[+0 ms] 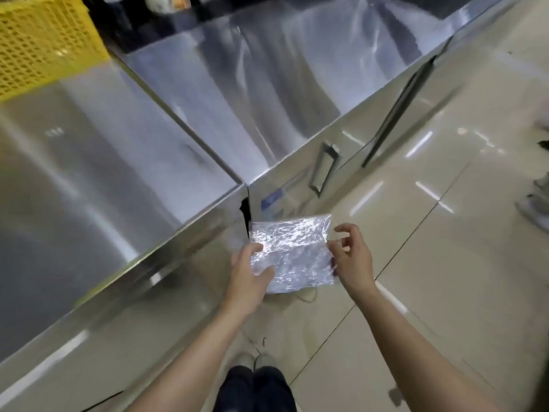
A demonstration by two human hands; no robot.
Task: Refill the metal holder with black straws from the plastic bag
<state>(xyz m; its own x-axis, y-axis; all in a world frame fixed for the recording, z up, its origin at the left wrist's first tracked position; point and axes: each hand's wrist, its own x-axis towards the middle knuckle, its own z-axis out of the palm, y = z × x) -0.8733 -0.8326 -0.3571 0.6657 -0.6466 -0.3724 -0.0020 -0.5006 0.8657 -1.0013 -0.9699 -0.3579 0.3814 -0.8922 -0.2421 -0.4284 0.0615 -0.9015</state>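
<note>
Fingers [263, 274] of your left hand [249, 281] and right hand [353, 258] pinch the bag [292, 248]; blur hides its contents.

Steel counter [89, 179] with 1 yellow perforated crate [44, 40], apparently on its far-left corner.

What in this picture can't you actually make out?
- Metal holder: nowhere in the head view, beyond its edges.
- Plastic bag: glare and crinkles hide any straws inside.
- Things behind the counter: cut by the top edge, blurred.
- Shoe at right: cropped by the frame.
</note>
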